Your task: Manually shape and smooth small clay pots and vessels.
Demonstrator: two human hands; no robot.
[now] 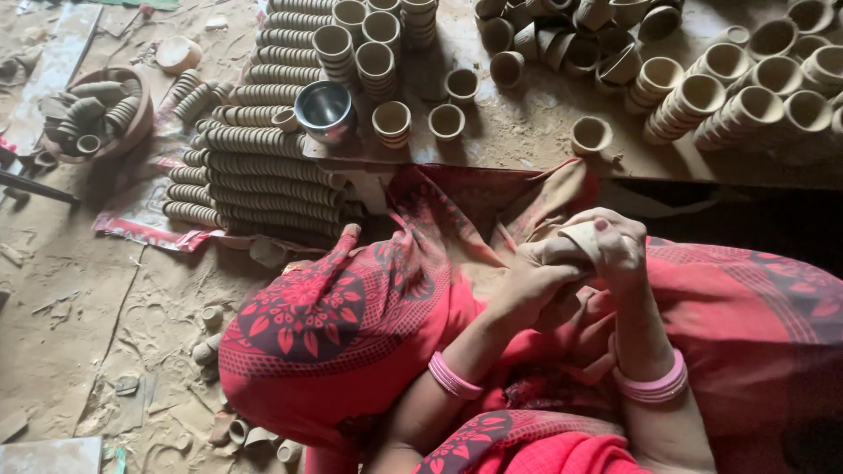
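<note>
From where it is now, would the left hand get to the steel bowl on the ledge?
Probably not right away: the left hand and right hand are clasped round a clay cup. The steel bowl stands unobstructed beyond the knee.

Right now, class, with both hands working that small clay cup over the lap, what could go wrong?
1. The left hand and right hand squeeze the cup from both sides; soft clay might dent or crack.
2. If it slips, it could drop onto the red cloth or the floor.
3. An elbow swing might topple the stacked cups nearby.
</note>
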